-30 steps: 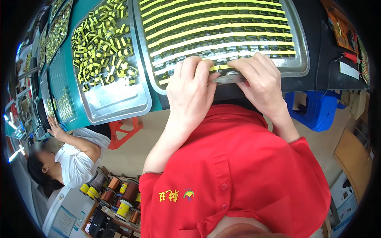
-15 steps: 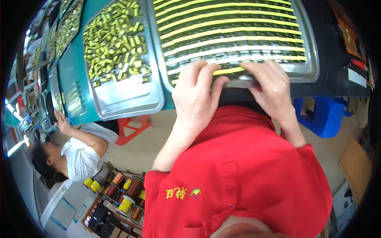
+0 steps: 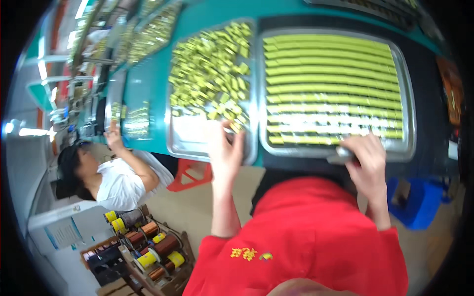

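My left hand (image 3: 226, 152) reaches over the near right part of a metal tray (image 3: 183, 145) holding a loose pile of small yellow pieces (image 3: 210, 69). Its thumb and forefinger are apart beside several of these pieces; blur hides whether the tips touch any. Closed at the near edge of the right-hand metal tray (image 3: 411, 123), my right hand (image 3: 368, 160) grips a flat grey metal tool (image 3: 340, 156), whose exact kind does not show. Inside that tray, yellow pieces lie end to end in several straight rows (image 3: 333, 74).
A co-worker in white (image 3: 123, 180) works at the green table (image 3: 217, 10) on the left. More trays of pieces (image 3: 153, 32) stand farther along. Wire spools (image 3: 148, 256) fill a rack at lower left. A red stool (image 3: 190, 175) and blue stool (image 3: 417, 204) stand below the table.
My left hand has parted from the right and moved left to the loose pieces. The right hand keeps the grey tool near the rows. The whole view has shifted.
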`<state>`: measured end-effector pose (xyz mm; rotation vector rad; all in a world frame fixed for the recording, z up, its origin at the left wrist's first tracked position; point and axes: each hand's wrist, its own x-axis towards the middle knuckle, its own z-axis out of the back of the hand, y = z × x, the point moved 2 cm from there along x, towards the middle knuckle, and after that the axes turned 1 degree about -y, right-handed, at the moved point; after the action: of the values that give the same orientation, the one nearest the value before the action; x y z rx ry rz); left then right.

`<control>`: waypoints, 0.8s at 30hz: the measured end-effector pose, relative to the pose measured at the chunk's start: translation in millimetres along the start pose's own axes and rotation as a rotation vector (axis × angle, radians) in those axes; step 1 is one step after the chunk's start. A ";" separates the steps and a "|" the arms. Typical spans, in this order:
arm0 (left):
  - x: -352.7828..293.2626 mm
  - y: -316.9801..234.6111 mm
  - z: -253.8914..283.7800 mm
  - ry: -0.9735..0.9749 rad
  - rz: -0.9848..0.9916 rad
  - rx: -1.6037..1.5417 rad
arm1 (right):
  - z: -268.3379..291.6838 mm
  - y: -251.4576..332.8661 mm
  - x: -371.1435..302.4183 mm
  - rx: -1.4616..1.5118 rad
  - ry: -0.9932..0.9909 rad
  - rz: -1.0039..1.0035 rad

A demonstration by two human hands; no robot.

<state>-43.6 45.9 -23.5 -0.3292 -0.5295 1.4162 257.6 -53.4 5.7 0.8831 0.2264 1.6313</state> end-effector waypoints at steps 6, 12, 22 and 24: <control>-13.4 -27.5 18.5 0.256 0.323 -0.952 | -2.3 20.2 6.4 0.085 -0.024 0.052; -38.9 -73.3 -2.3 0.734 0.280 -1.234 | -25.6 54.9 38.0 0.264 0.035 0.219; -38.5 -81.0 -16.1 0.851 0.318 -1.348 | -20.6 32.0 27.3 0.578 0.235 0.015; -41.4 -77.6 -19.2 0.855 0.331 -1.408 | -21.4 27.6 25.1 0.652 0.244 0.016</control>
<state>29.3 -3.8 -5.7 -2.1006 -0.6789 0.8328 222.5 -31.4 17.7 1.1632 0.9625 1.7008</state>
